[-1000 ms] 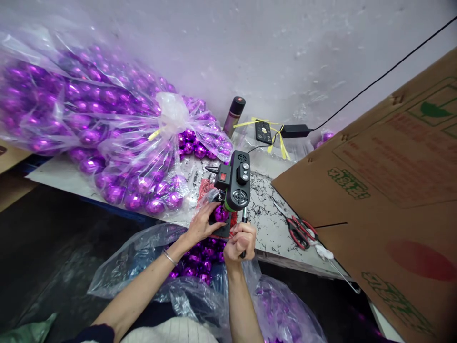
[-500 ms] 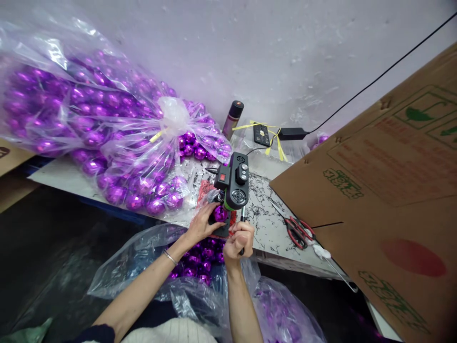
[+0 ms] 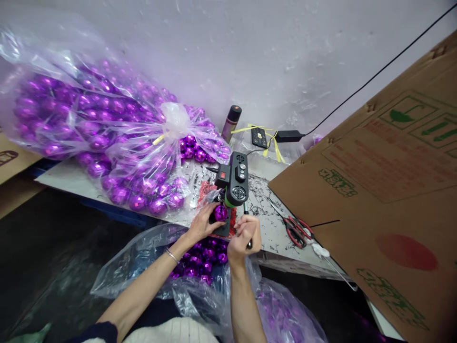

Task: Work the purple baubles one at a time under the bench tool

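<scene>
A small black bench drill press (image 3: 238,178) with a red switch stands on the table. My left hand (image 3: 203,224) pinches a shiny purple faceted ball (image 3: 220,213) between thumb and fingers, holding it under the drill's head over the dark base plate (image 3: 223,230). My right hand (image 3: 245,237) is wrapped round the black grip of the press's lever handle (image 3: 249,244). Below my hands lies an open clear plastic bag (image 3: 135,259) with more purple balls (image 3: 205,259) in it. Whether the drill bit touches the ball is hidden.
A large tied bag of purple balls (image 3: 107,128) lies at left. Behind the press stand a dark spray can (image 3: 232,123) and a black power adapter (image 3: 290,136). Red-handled scissors (image 3: 298,232) lie beside a big cardboard box (image 3: 378,190). Dark shavings litter the table (image 3: 264,228).
My right hand has shifted slightly right along with the lever grip. My left hand keeps the ball in the same place. The view has moved a little.
</scene>
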`<state>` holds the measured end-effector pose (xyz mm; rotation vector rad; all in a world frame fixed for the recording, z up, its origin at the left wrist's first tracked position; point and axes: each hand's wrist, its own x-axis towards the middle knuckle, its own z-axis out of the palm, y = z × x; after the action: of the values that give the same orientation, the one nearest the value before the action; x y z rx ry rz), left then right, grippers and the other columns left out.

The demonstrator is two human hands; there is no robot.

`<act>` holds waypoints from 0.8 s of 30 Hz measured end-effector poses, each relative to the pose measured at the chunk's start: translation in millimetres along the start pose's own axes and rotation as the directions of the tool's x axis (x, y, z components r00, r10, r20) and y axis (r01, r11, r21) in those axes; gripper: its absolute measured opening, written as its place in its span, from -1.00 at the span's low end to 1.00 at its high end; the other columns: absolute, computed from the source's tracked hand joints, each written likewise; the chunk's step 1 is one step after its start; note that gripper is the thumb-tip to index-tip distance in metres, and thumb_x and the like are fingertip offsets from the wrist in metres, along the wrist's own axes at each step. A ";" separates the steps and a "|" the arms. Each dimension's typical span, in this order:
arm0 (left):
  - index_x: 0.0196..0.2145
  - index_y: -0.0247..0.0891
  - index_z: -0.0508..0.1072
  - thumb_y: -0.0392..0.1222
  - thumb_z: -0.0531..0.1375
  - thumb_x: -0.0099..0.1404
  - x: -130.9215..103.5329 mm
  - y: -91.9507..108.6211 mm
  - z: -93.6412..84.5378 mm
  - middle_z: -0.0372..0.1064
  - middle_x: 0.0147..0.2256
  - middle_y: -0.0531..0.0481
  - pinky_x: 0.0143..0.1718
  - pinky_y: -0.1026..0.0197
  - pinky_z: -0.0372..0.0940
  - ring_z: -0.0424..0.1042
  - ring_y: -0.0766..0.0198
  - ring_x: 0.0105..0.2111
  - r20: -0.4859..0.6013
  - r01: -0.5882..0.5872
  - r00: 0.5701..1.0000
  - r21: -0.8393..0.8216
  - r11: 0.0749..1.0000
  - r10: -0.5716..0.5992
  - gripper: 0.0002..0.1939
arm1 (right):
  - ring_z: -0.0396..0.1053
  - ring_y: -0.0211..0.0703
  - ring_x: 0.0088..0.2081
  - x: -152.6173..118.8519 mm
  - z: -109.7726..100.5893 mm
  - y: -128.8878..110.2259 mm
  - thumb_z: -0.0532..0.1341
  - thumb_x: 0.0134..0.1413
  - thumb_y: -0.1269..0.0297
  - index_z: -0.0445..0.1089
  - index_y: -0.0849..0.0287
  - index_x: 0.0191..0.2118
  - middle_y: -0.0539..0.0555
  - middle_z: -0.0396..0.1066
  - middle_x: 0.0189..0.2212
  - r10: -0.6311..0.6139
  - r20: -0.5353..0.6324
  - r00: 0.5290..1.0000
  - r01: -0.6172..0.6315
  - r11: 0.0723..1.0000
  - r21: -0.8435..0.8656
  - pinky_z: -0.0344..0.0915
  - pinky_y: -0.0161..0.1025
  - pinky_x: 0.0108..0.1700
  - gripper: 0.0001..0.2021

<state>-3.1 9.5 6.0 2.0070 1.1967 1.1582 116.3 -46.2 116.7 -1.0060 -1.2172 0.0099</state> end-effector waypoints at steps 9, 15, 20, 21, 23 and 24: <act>0.46 -0.17 0.20 0.15 0.35 0.39 -76.2 18.5 -43.3 0.34 0.36 -0.37 0.38 -0.31 0.33 0.35 -0.23 0.38 0.013 -0.171 0.985 0.120 0.978 0.171 -0.17 | 0.37 -0.25 -0.39 14.3 -12.7 -16.8 0.05 0.49 0.37 0.23 0.10 -0.46 -0.04 0.30 -0.48 0.026 0.117 0.993 -0.023 0.999 -0.028 0.27 -0.25 -0.34 -0.62; 0.33 -0.23 0.37 -0.23 0.02 0.55 62.0 2.2 -87.8 0.43 0.28 -0.27 0.42 -0.23 0.27 0.40 -0.08 0.33 -0.174 0.094 0.984 0.299 0.950 -0.043 -0.54 | 0.37 -0.23 -0.42 -2.4 -10.4 -5.8 0.06 0.47 0.37 0.24 0.10 -0.46 -0.03 0.32 -0.48 0.008 0.075 0.997 -0.007 1.000 -0.013 0.27 -0.24 -0.38 -0.63; 0.32 -0.45 0.31 -0.32 0.11 0.45 198.0 -26.8 -94.0 0.28 0.31 -0.57 0.31 -0.33 0.30 0.35 -0.33 0.32 -0.096 0.426 0.897 0.447 0.787 -0.432 -0.49 | 0.37 -0.23 -0.40 0.6 -13.4 -7.0 0.05 0.46 0.41 0.25 0.10 -0.45 -0.02 0.34 -0.46 -0.021 0.114 0.993 0.026 0.999 -0.042 0.25 -0.24 -0.37 -0.64; 0.32 -0.45 0.30 -0.31 0.13 0.44 210.7 -31.1 -93.6 0.26 0.32 -0.59 0.31 -0.33 0.29 0.34 -0.36 0.33 -0.083 0.433 0.891 0.451 0.781 -0.446 -0.48 | 0.37 -0.24 -0.40 0.5 -13.9 -7.1 0.05 0.45 0.42 0.24 0.10 -0.45 -0.02 0.34 -0.46 -0.026 0.118 0.993 0.031 0.999 -0.045 0.25 -0.24 -0.36 -0.65; 0.32 -0.40 0.30 -0.30 0.18 0.41 224.0 -38.4 -92.5 0.27 0.33 -0.55 0.32 -0.31 0.27 0.32 -0.36 0.34 -0.054 0.422 0.892 0.455 0.784 -0.449 -0.45 | 0.37 -0.24 -0.38 -0.4 -14.3 -6.9 0.04 0.44 0.44 0.22 0.09 -0.45 -0.04 0.31 -0.47 -0.032 0.121 0.992 0.037 0.998 -0.045 0.26 -0.25 -0.34 -0.65; 0.32 -0.37 0.30 -0.29 0.20 0.39 226.2 -41.7 -92.0 0.29 0.32 -0.52 0.32 -0.30 0.26 0.34 -0.35 0.33 -0.036 0.417 0.891 0.458 0.785 -0.452 -0.44 | 0.37 -0.24 -0.38 -0.9 -14.2 -6.6 0.03 0.44 0.45 0.21 0.09 -0.45 -0.04 0.29 -0.48 -0.035 0.120 0.992 0.041 0.998 -0.044 0.26 -0.25 -0.34 -0.65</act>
<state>-46.5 230.0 110.4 1.9000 1.9062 0.5966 123.7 -59.5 120.4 -1.0344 -1.3507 0.0121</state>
